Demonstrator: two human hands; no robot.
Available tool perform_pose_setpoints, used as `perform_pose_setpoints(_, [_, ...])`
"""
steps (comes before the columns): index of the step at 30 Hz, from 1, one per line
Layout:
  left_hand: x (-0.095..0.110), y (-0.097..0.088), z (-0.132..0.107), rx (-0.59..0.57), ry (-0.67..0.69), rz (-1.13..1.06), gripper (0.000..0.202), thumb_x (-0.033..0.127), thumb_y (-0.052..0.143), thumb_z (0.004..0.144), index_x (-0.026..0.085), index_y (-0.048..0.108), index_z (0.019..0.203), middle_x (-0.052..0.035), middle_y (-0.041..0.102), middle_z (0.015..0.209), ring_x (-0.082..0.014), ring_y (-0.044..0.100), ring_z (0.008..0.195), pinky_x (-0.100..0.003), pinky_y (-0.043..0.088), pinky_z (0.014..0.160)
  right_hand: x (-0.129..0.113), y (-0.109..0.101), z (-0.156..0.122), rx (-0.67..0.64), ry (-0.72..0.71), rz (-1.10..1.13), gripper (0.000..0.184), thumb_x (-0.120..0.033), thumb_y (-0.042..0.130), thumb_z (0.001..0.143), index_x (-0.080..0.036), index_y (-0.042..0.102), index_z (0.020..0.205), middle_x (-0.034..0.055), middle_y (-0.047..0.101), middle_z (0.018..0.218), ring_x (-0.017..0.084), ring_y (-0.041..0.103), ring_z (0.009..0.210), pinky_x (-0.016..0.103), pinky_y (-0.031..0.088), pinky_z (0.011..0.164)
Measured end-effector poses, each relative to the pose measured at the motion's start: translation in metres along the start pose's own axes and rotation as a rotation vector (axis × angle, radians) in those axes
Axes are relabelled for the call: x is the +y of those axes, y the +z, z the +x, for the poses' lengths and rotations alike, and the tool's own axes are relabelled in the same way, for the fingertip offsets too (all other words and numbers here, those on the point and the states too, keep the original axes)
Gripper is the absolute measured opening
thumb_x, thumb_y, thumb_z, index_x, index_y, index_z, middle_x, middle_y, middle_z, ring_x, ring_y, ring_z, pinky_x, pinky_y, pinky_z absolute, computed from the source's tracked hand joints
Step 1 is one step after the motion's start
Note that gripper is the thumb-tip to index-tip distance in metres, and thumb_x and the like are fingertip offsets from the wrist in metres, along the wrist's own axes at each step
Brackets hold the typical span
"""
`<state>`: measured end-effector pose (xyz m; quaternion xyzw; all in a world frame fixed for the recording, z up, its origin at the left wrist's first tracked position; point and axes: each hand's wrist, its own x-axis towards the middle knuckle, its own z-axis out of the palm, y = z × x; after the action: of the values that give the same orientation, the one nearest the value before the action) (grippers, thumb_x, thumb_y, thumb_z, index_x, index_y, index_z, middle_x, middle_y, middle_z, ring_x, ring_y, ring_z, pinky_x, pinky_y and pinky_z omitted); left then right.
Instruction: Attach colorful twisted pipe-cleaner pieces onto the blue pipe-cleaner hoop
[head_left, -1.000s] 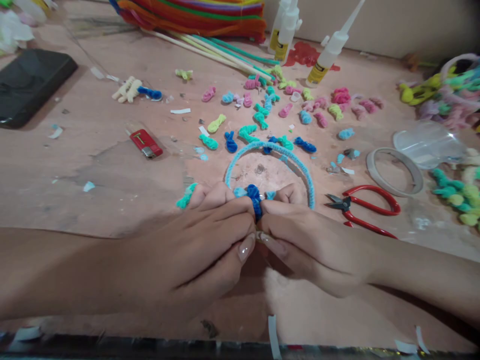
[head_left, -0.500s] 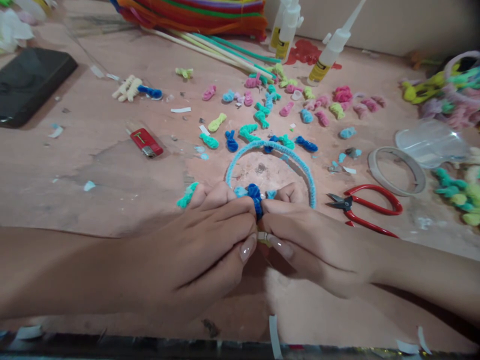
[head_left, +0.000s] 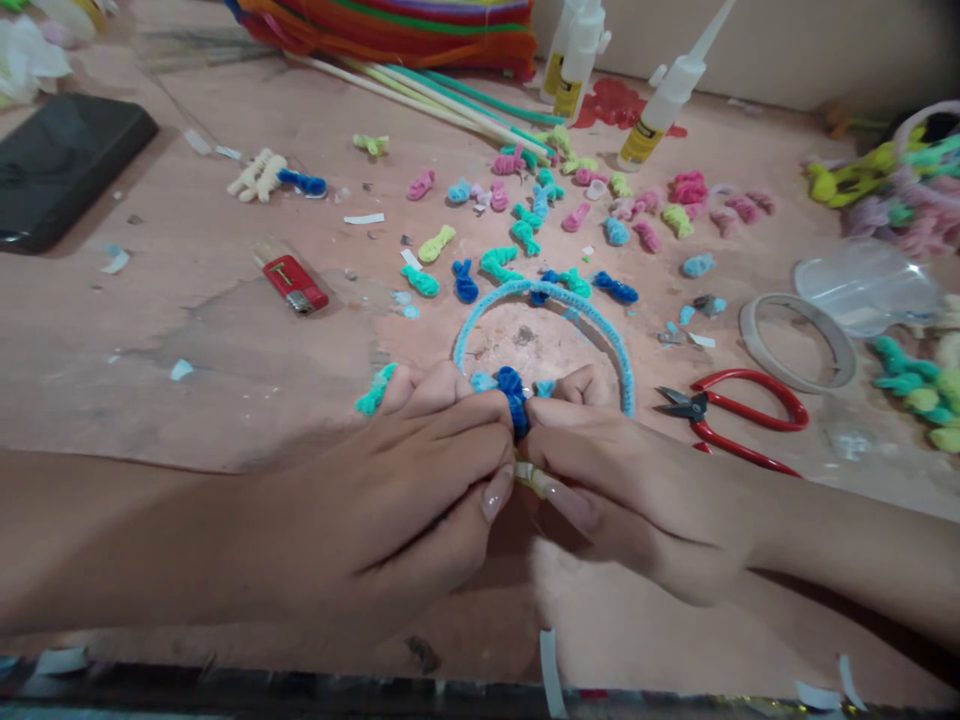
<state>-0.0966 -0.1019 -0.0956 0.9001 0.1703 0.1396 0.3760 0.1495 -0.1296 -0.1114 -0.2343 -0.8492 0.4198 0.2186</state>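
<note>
My left hand (head_left: 405, 480) and my right hand (head_left: 630, 490) meet at the table's near middle, fingers closed. Between their fingertips sits a dark blue pipe-cleaner knot (head_left: 514, 398) on a light blue fuzzy hoop (head_left: 555, 300); both hands pinch the hoop on either side of the knot. The hoop's near part is hidden under my fingers. A teal pipe-cleaner piece (head_left: 373, 392) sticks out past my left fingertips. Thumbnails nearly touch below the knot.
Several small coloured pipe-cleaner knots (head_left: 525, 235) lie scattered beyond the hoop. Red snips (head_left: 739, 425) and a tape roll (head_left: 799, 340) lie right, a red lighter (head_left: 292, 285) and a black phone (head_left: 60, 165) left. Glue bottles (head_left: 660, 100) and pipe-cleaner bundles (head_left: 405, 30) stand at the back.
My right thumb has slid slightly down and right; otherwise both hands stay pinched on the hoop and knot.
</note>
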Motion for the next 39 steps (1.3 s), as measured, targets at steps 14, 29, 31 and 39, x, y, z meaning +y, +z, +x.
perform_pose_setpoints(14, [0.001,0.000,-0.001,0.034,0.033,0.093,0.020,0.011,0.038,0.105,0.021,0.053,0.095,-0.0011,0.062,0.091,-0.0177,0.057,0.080,-0.034,0.044,0.076,-0.002,0.001,-0.003,0.020,0.051,-0.075,0.023,-0.021,0.039,0.109,-0.022,0.043,0.086,0.0007,0.048,0.081,0.016,0.042,0.071,0.034,0.034,0.067])
perform_pose_setpoints(29, [-0.003,0.012,-0.011,0.139,0.121,0.612,0.011,0.019,0.045,0.104,0.019,0.054,0.100,-0.0121,0.070,0.128,-0.0326,0.062,0.120,-0.049,0.039,0.096,-0.007,0.010,-0.001,0.148,-0.051,-0.472,0.034,-0.012,0.037,0.104,-0.023,0.043,0.072,0.0016,0.045,0.070,0.019,0.034,0.072,0.039,0.030,0.068])
perform_pose_setpoints(31, [-0.001,0.013,-0.011,0.184,0.123,0.661,0.011,0.022,0.043,0.105,0.020,0.053,0.098,-0.0111,0.069,0.128,-0.0305,0.061,0.113,-0.048,0.037,0.093,-0.009,0.010,0.000,0.144,-0.048,-0.484,0.034,-0.011,0.038,0.103,-0.023,0.044,0.071,0.0022,0.047,0.068,0.019,0.036,0.074,0.038,0.031,0.069])
perform_pose_setpoints(39, [0.009,-0.007,-0.007,0.123,0.036,0.457,0.017,0.017,0.042,0.102,0.024,0.050,0.090,-0.0064,0.063,0.106,-0.0239,0.058,0.093,-0.037,0.045,0.077,-0.013,0.006,0.002,0.151,-0.066,-0.495,0.029,-0.008,0.039,0.102,-0.019,0.053,0.078,-0.0002,0.047,0.074,0.016,0.035,0.068,0.034,0.033,0.067])
